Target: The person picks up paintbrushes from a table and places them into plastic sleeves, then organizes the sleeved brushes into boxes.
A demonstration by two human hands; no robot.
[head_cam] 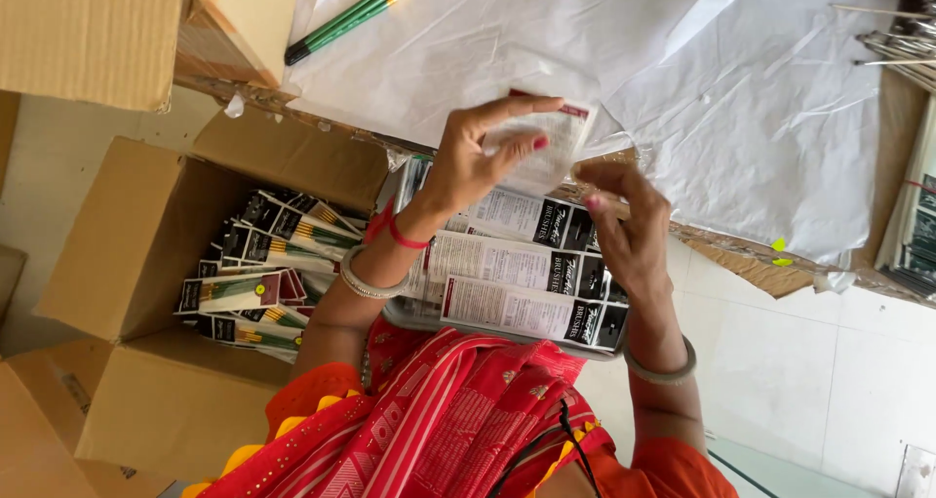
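My left hand (pixel 478 161) pinches a small clear packet with a white printed card and a red edge (pixel 551 137), held above the table edge. My right hand (pixel 624 230) is just below and to the right of it, fingertips at the packet's lower corner. Under both hands, on my lap, lies a pile of flat brush packets with black and white labels (pixel 517 308). To the left stands an open cardboard box (pixel 127 244) filled with several more of these packets (pixel 268 264).
White sheets of plastic film (pixel 760 98) cover the table ahead. A green-handled brush (pixel 346 18) lies at the top. Another cardboard box (pixel 88 35) sits top left. Loose thin brushes (pixel 897 44) lie top right. Pale tiled floor shows on the right.
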